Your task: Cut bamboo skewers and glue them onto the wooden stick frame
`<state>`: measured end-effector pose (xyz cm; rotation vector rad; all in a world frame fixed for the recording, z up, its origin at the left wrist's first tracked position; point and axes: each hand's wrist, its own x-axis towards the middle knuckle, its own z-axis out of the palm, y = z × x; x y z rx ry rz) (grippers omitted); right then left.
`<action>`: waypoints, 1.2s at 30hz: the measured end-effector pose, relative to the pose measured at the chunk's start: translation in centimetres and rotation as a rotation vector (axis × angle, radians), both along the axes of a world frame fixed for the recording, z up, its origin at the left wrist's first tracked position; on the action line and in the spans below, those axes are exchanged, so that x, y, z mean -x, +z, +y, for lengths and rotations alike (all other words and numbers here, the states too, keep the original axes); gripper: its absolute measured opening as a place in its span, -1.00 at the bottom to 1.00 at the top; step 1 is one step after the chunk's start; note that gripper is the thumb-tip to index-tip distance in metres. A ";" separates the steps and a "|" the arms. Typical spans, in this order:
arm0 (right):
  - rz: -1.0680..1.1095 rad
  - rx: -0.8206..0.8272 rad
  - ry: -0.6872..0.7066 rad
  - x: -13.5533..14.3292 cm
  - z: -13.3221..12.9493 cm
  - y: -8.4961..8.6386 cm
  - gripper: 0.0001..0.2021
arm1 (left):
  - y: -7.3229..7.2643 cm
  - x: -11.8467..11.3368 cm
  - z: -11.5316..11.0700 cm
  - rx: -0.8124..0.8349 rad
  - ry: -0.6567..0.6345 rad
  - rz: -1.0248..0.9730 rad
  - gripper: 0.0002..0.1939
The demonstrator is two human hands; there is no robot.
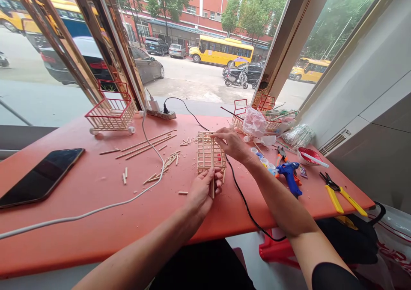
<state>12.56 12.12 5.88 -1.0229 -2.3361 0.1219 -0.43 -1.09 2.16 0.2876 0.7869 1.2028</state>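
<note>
A small lattice frame of thin wooden sticks (203,153) lies on the table in front of me. Along it runs a longer wooden stick (212,155), its near end sticking out past the frame's front edge. My left hand (203,188) is closed round the near part of this stick. At the far end, the fingers of my right hand (233,144) pinch together at the stick and the frame's back edge. Exactly how the right fingertips grip is partly hidden. A small red spot (219,157) shows within the lattice.
Loose sticks (147,146) and cut pieces lie to the left, crossed by a white cable (150,142). A phone (41,174) and a finished miniature cart (111,110) stand farther left. At right are a blue glue gun (290,174), yellow-handled pliers (343,191) and a red bowl (311,156).
</note>
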 end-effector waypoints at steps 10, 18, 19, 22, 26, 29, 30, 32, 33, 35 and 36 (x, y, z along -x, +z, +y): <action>-0.049 -0.049 -0.033 0.0 -0.2 -0.3 -0.72 | 0.0 -0.3 -0.1 0.009 0.001 -0.006 -0.63; -0.091 -0.061 -0.076 0.1 -0.7 0.0 -0.74 | 0.0 -0.4 -0.1 0.030 0.025 -0.007 -0.80; -0.094 -0.059 -0.080 0.1 -0.8 -0.1 -0.74 | 0.0 -0.4 -0.1 0.031 0.025 -0.008 -0.81; -0.093 -0.064 -0.088 0.2 -0.8 -0.2 -0.74 | 0.1 -0.4 0.0 0.035 0.023 -0.012 -0.85; -0.104 -0.069 -0.093 0.2 -0.8 -0.3 -0.74 | 0.4 -0.5 -0.1 0.031 0.022 -0.016 -0.86; -0.107 -0.066 -0.101 0.2 -0.8 -0.3 -0.74 | 0.7 -0.6 -0.1 0.037 0.027 -0.019 -0.88; -0.105 -0.065 -0.103 0.3 -0.8 -0.3 -0.74 | 0.7 -0.6 0.0 0.044 0.030 -0.019 -0.88; -0.101 -0.065 -0.104 0.3 -0.8 -0.4 -0.75 | 0.8 -0.6 0.0 0.060 0.037 -0.019 -0.88; -0.100 -0.064 -0.106 0.3 -0.8 -0.4 -0.75 | 0.8 -0.6 0.0 0.067 0.040 -0.019 -0.86; -0.099 -0.059 -0.110 0.3 -0.9 -0.4 -0.75 | 0.8 -0.6 0.1 0.077 0.044 -0.021 -0.83; -0.100 -0.056 -0.112 0.3 -0.9 -0.4 -0.75 | 0.8 -0.6 0.1 0.081 0.045 -0.023 -0.82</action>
